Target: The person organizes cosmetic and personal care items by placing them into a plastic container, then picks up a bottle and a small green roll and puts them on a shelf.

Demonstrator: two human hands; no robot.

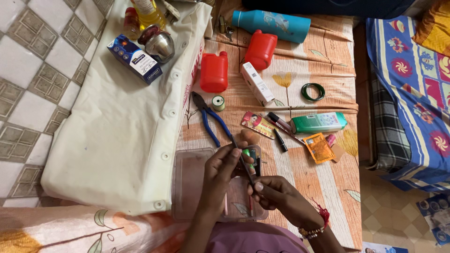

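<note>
Nearest to us, our left hand (pixel 222 171) and right hand (pixel 276 192) meet over a clear plastic box (pixel 190 187) that rests on the peach floral bedsheet (pixel 328 182). Beyond the box lie blue-handled pliers (pixel 211 119), a small spool of green thread (pixel 218 102), two red plastic bottles (pixel 214 71) (pixel 260 49), a white carton (pixel 257 83), a teal flask (pixel 274 24), a green bangle (pixel 312 92), a green tube (pixel 318 122), an orange sachet (pixel 318 147) and a few dark pens and pencils (pixel 280 136). To the left, a cream cloth (pixel 122 136) with snap buttons covers part of the bed and carries a blue carton (pixel 135 58), a small steel pot (pixel 158 43) and a yellow bottle (pixel 149 13). Nothing stands between our hands and the box; the pliers' handles end just beyond our left fingers.

We hold a thin dark stick (pixel 244 166), pencil-like, slanting from upper left to lower right above the box, between our hands. Something small and green shows behind it, too hidden to tell what.

Our left hand is closed, thumb and fingertips pinching the upper end of the stick. Our right hand is curled around the lower end, fingers together, a red thread and beaded bracelet at its wrist. Both forearms come up from the bottom edge.
</note>
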